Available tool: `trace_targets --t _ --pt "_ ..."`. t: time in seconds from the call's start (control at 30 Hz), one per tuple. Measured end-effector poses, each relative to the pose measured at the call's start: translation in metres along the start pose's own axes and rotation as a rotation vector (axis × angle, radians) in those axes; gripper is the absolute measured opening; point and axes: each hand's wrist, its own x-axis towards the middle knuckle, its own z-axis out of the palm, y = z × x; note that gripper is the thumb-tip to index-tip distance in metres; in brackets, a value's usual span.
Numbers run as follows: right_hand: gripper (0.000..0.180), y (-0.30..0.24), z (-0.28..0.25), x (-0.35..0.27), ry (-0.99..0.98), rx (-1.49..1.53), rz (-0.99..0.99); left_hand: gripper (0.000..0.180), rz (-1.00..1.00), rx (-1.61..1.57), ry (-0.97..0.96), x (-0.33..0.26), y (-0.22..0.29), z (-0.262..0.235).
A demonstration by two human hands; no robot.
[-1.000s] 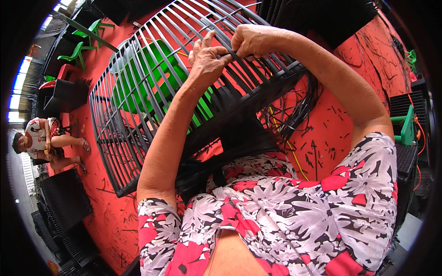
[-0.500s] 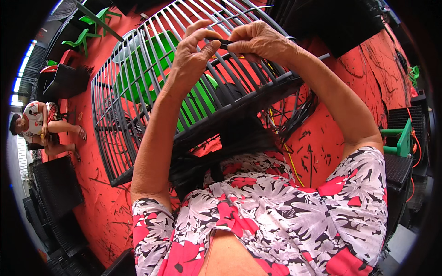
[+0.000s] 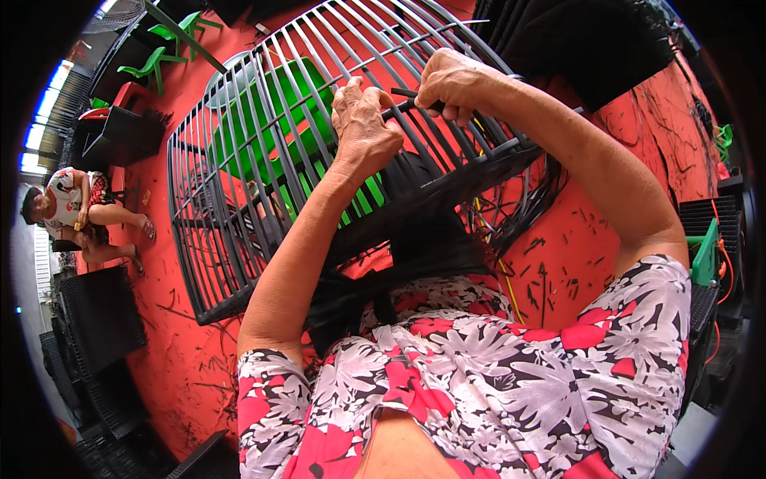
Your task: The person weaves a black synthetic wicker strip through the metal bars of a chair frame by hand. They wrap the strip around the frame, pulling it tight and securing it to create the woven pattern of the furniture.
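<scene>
A curved frame of dark grey slats [image 3: 275,132] stretches out in front of me, crossed by a few strips. My left hand [image 3: 363,128] is closed over the slats near the middle, fingers bent around a crosswise dark strip; its fingertips are partly hidden. To its right, my right hand [image 3: 453,84] is closed with knuckles up, gripping a dark flat plastic strip [image 3: 404,93] whose short end pokes out toward the left hand. The two hands are a little apart.
Green plastic chairs [image 3: 152,65] stand at the far left, and a green plastic thing [image 3: 291,104] shows behind the slats. A seated person [image 3: 80,207] is on the left. Loose black strips [image 3: 527,203] and scraps litter the red floor [image 3: 550,263]; black woven furniture [image 3: 100,311] lines the sides.
My hands have come apart and lower; before, they met at one strip. The left hand has moved down onto the slats, and the right has turned knuckles up.
</scene>
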Motion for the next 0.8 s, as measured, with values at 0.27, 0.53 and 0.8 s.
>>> trace_targets --t 0.27,0.53,0.8 --pt "0.015 -0.015 0.004 0.0 -0.032 -0.238 0.114 0.044 0.017 -0.049 0.009 -0.004 0.006 0.001" --pt "0.012 -0.012 0.001 0.006 -0.026 -0.254 0.155 0.046 0.048 -0.286 0.114 -0.007 0.002 -0.002" --pt "0.011 -0.001 -0.002 0.013 -0.052 -0.085 0.229 0.045 0.14 -0.22 0.109 -0.008 -0.007 0.009"
